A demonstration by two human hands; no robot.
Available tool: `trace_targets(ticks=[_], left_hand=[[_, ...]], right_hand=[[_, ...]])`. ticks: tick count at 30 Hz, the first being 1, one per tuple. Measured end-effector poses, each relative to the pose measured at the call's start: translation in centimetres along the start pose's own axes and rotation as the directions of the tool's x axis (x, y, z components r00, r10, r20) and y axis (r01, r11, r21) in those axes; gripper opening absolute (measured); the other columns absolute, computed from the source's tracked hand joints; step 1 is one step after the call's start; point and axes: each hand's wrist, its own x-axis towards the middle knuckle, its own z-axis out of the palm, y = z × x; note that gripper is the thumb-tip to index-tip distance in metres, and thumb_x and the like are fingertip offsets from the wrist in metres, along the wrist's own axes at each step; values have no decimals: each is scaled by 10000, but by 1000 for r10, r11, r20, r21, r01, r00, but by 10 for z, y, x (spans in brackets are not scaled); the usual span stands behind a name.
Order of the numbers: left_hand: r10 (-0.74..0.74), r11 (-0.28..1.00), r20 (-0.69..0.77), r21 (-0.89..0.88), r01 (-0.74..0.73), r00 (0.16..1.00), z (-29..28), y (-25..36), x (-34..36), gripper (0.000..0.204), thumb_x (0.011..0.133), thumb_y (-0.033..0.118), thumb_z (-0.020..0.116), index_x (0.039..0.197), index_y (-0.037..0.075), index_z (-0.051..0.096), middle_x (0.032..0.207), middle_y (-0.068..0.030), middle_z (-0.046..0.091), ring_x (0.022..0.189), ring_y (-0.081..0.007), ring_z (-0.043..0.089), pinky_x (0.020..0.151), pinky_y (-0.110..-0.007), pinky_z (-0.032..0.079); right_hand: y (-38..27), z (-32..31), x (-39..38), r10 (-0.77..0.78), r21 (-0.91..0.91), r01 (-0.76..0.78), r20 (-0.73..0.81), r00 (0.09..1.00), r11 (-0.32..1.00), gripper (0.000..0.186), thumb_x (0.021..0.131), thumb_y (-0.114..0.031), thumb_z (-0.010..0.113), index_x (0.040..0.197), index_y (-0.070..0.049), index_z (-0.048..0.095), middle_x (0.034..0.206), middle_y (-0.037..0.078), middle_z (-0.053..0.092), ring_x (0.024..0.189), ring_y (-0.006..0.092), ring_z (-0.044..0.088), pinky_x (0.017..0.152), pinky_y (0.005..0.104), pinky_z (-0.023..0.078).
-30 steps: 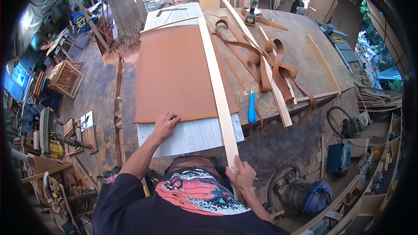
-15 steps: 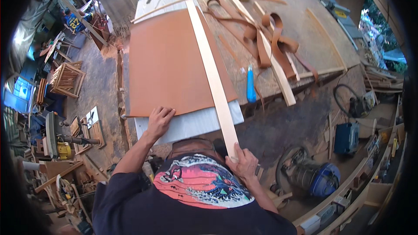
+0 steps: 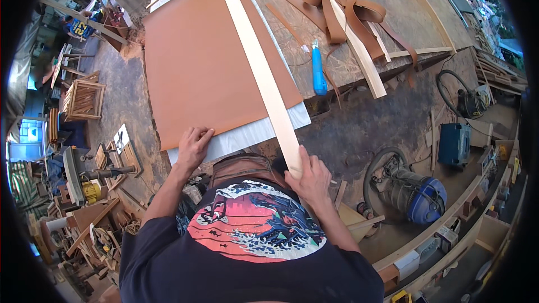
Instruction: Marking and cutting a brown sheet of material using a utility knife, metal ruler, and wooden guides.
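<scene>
A large orange-brown sheet [image 3: 208,62] lies on a white board [image 3: 247,134] on the workbench. A long pale wooden strip [image 3: 255,67] runs lengthwise over the sheet toward me. My right hand [image 3: 309,179] grips the near end of this strip, past the board's edge. My left hand [image 3: 193,147] presses flat on the near edge of the orange-brown sheet and white board, fingers spread.
A blue utility knife [image 3: 318,73] lies on the bench right of the sheet, beside curled brown strips [image 3: 342,5] and another wooden slat [image 3: 359,50]. On the floor to the right stand a blue compressor [image 3: 415,193] and a blue box [image 3: 455,143]. Wooden frames and tools clutter the left.
The view has drawn closer to the bench. My right hand has slid the wooden strip's near end slightly; my left hand stays on the sheet's near edge.
</scene>
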Motion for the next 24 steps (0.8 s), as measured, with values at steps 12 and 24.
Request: trace_targets(ticks=[12, 24], left_hand=[[0, 1000, 46, 6, 0, 999, -8, -2, -3, 384, 805, -47, 689, 1160, 87, 747, 1060, -55, 684, 909, -252, 620, 790, -387, 551], [-324, 792, 511, -314, 524, 796, -39, -40, 127, 434, 949, 324, 762, 1250, 15, 706, 1126, -125, 690, 999, -216, 658, 865, -361, 543]], right_hand=[[14, 3, 17, 54, 43, -54, 3, 999, 998, 765, 742, -377, 799, 1438, -136, 591, 900, 135, 617, 789, 353, 673, 678, 493, 542], [9, -6, 37, 114, 55, -116, 53, 992, 992, 752, 756, -416, 811, 1427, -148, 602, 928, 99, 595, 800, 314, 652, 677, 472, 520]])
